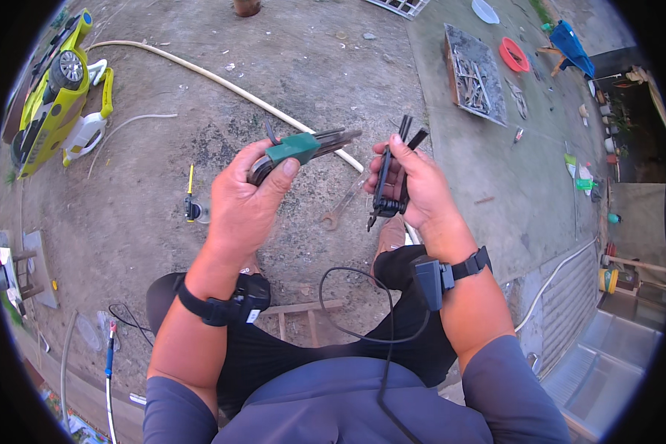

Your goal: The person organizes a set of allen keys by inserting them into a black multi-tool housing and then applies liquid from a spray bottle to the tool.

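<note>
My left hand (248, 185) is closed round a set of hex keys in a green holder (292, 148), the metal keys (337, 140) sticking out to the right. In my right hand (422, 181) is a black plier-like tool (383, 181). Its two long arms point up and away, and a joint sits low beside the palm. I cannot make out its exact kind. Both hands are raised above the ground in front of my knees, apart from each other. On the dirt between them lies a metal wrench (337, 211).
A pale hose (229, 85) crosses the ground beyond my hands. Left are a yellow-black tool (192, 200) and a tipped yellow toy car (59, 103). Far right stand a tray of metal pieces (473, 81) and a red basin (514, 54). A black cable (388, 311) hangs across my lap.
</note>
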Tool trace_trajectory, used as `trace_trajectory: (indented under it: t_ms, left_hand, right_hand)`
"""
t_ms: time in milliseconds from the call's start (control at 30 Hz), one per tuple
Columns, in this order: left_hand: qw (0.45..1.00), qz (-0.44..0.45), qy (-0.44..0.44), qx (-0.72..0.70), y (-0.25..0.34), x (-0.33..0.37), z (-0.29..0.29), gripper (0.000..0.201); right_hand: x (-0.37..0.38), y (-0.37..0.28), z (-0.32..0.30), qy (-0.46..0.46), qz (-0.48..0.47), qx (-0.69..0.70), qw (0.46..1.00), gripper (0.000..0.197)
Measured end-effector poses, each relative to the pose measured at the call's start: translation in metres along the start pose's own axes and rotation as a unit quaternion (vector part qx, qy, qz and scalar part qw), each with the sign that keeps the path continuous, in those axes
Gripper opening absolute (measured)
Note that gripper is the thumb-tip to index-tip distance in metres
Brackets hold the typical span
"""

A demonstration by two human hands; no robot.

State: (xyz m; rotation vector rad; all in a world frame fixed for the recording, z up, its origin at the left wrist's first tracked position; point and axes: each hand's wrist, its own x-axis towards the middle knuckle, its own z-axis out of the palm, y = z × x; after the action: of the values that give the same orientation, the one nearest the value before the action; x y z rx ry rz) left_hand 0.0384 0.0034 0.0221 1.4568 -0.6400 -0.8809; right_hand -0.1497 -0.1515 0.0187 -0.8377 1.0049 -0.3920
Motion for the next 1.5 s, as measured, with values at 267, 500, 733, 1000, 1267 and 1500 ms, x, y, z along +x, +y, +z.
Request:
trace_trajectory:
  t_ms: [267,500,733,1000,1267,1500]
  left_hand:
    - [0.960,-0.014,-0.234,0.151,0.018,-0.016,-0.009,0.026]
    - [0.943,-0.118,-0.311,0.009,0.015,-0.020,0.005,0.024]
    - [0.928,-0.142,-0.284,-0.195,-0.009,-0.019,0.002,0.029]
    - [0.910,-0.216,-0.209,-0.286,-0.009,-0.019,0.012,0.037]
    - [0.928,-0.185,-0.159,-0.283,-0.016,-0.027,0.022,0.034]
    - [0.942,-0.135,-0.140,-0.272,-0.014,-0.026,0.024,0.033]
  right_hand:
    - [0.001,-0.012,-0.014,-0.107,-0.035,0.212,0.971,0.034]
    - [-0.003,-0.011,-0.006,-0.215,-0.029,0.234,0.948,0.037]
    - [0.002,-0.004,-0.009,-0.219,-0.030,0.253,0.942,0.037]
    - [0.006,-0.004,-0.006,-0.126,-0.068,0.228,0.963,0.041]
    - [0.001,-0.001,0.009,-0.033,-0.125,0.055,0.990,0.035]
    - [0.002,0.001,0.015,-0.001,-0.150,-0.037,0.988,0.039]
